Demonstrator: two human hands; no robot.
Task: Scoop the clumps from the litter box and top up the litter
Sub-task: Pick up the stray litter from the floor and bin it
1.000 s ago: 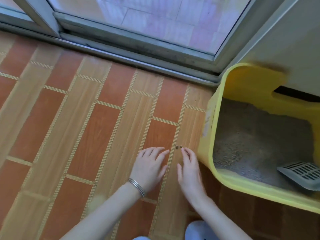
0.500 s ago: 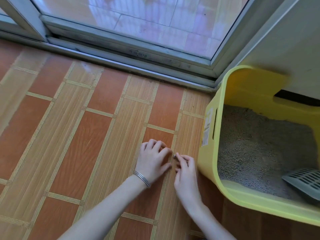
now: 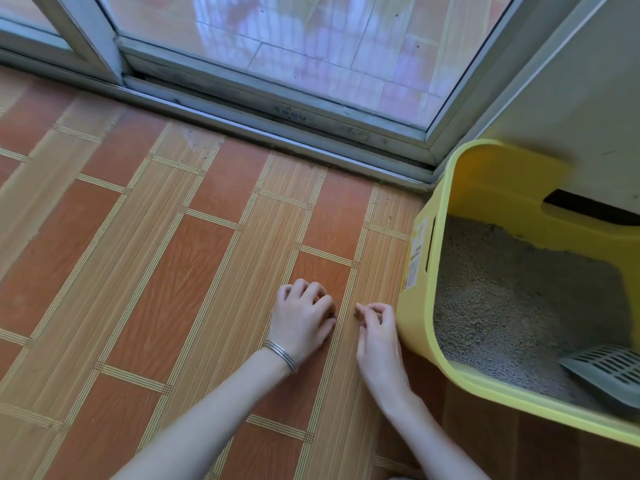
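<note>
Item: two hands on tiled floor [image 3: 180,271], left of yellow litter box [image 3: 420,306].
Fingertips [image 3: 370,308] of right hand [image 3: 378,329] pinch a small dark crumb [image 3: 357,314] just left of the box wall. Left hand [image 3: 300,315], bangle [image 3: 281,355] at wrist, further left, fingers curled under; contents not discernible. Inside box: grey litter [image 3: 512,306]; slotted scoop [image 3: 609,372], near corner.

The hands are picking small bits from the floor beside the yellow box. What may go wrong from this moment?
1. The right hand pinches a tiny brown bit only at the fingertips. It may slip and drop onto the floor tiles.
2. The litter box wall stands high beside that hand. A careless toss may hit the rim and miss the litter.
</note>
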